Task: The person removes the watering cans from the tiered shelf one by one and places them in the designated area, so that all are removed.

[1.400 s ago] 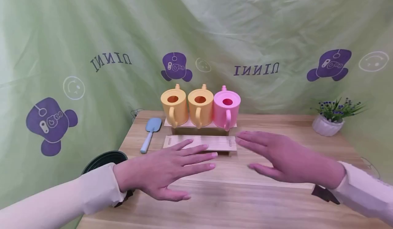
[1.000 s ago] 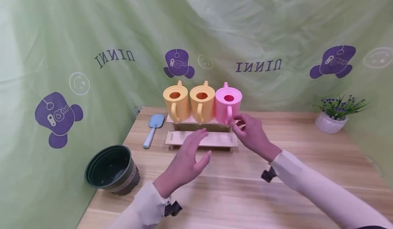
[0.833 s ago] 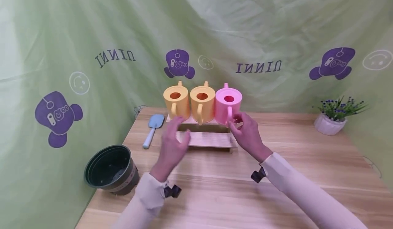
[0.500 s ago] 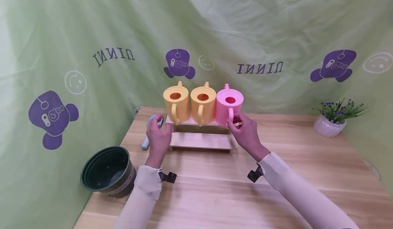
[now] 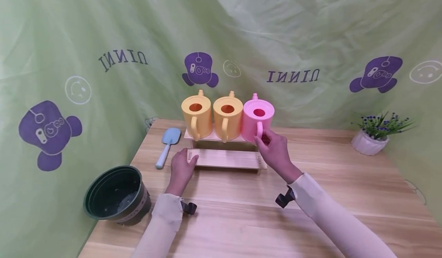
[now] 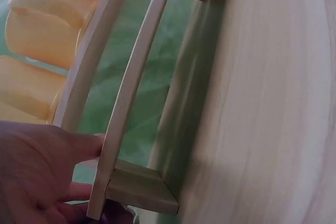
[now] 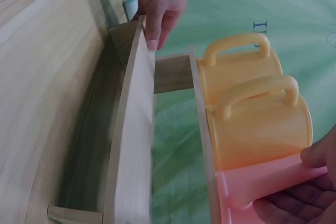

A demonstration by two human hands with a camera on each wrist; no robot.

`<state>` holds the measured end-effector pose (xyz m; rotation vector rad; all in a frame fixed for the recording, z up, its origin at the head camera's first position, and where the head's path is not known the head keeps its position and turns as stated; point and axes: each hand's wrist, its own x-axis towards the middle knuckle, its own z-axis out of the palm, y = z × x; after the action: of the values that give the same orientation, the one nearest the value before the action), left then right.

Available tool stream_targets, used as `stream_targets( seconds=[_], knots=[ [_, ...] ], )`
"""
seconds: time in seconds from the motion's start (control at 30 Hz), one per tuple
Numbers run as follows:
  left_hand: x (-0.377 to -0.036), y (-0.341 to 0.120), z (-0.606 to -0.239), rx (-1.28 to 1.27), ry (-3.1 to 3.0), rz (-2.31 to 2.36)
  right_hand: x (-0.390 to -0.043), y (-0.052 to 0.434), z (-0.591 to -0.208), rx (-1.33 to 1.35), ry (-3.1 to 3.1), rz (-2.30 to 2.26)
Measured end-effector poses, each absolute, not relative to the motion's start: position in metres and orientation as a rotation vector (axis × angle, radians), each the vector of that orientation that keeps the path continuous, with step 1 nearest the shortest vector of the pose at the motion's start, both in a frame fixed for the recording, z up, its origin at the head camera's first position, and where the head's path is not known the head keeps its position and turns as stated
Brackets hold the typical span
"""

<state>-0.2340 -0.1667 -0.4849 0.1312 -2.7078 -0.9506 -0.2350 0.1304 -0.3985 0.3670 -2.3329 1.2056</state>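
Observation:
A wooden two-step rack (image 5: 226, 159) stands at the table's back. On its upper step are two yellow watering cans (image 5: 196, 116) (image 5: 227, 116) and a pink watering can (image 5: 258, 118), handles toward me. My left hand (image 5: 188, 162) grips the left end of the lower step, thumb on top; in the left wrist view the thumb (image 6: 79, 145) presses the plank (image 6: 123, 103). My right hand (image 5: 261, 138) pinches the pink can's handle (image 5: 259, 129). The right wrist view shows its fingertips (image 7: 294, 203) under the pink can (image 7: 262, 182), and the left hand (image 7: 157, 9) at the plank's far end.
A blue trowel (image 5: 168, 144) lies left of the rack. A dark green plastic pot (image 5: 115, 194) sits at the table's front left corner. A small white pot of flowers (image 5: 371, 139) stands far right. A green printed cloth hangs close behind the table.
Both hands went from hovering flat over the table to the rack. The right took the pink can's handle; the left swung past the trowel and came down onto the lower step's left end.

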Motion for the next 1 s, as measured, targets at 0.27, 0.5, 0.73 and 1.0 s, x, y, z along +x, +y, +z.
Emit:
stream_targets(
  seconds=[0.27, 0.5, 0.73, 1.0],
  knots=[
    [-0.234, -0.167, -0.486, 0.089, -2.689, -0.905, -0.233, 0.134, -0.396, 0.320, -2.348, 1.189],
    [-0.232, -0.161, -0.484, 0.129, -2.680, -0.933, -0.228, 0.145, -0.389, 0.285, -2.323, 1.221],
    [-0.229, -0.160, -0.484, 0.083, -2.629, -0.907, -0.226, 0.167, -0.384, 0.226, -2.264, 1.183],
    [-0.228, -0.159, -0.483, 0.077, -2.640, -0.941, -0.222, 0.194, -0.395, 0.168, -2.212, 1.155]
  ],
)
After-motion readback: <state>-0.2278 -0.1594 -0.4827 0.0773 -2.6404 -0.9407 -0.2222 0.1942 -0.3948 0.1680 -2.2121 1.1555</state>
